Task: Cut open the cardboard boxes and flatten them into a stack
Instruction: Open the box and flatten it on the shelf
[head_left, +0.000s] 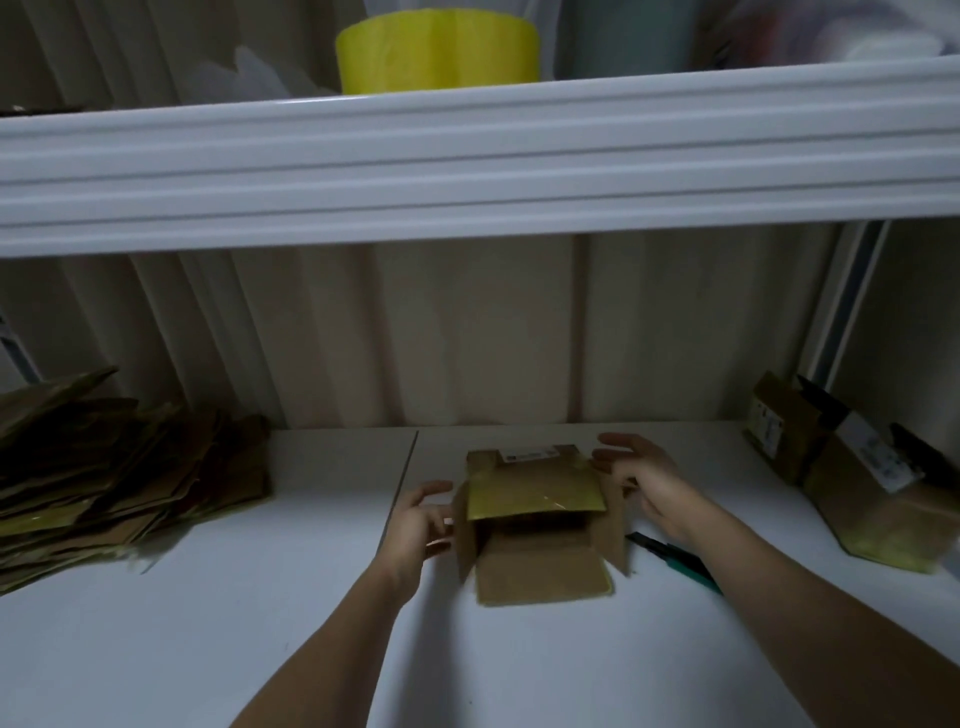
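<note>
Though half under right forearm, cutter (675, 558) beside box (540, 519).

Two bare forearms are showing from the lower edge, with no sleeves, gloves, watch or rings visible on the left hand (418, 525) or the right hand (641, 480).

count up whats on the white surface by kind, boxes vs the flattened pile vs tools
Cardboard boxes not yet flattened: 2, the open box between the left hand and right hand, and the box at the right
Stack of flattened cardboard: 1
Green-handled cutter: 1
Total: 4
</note>
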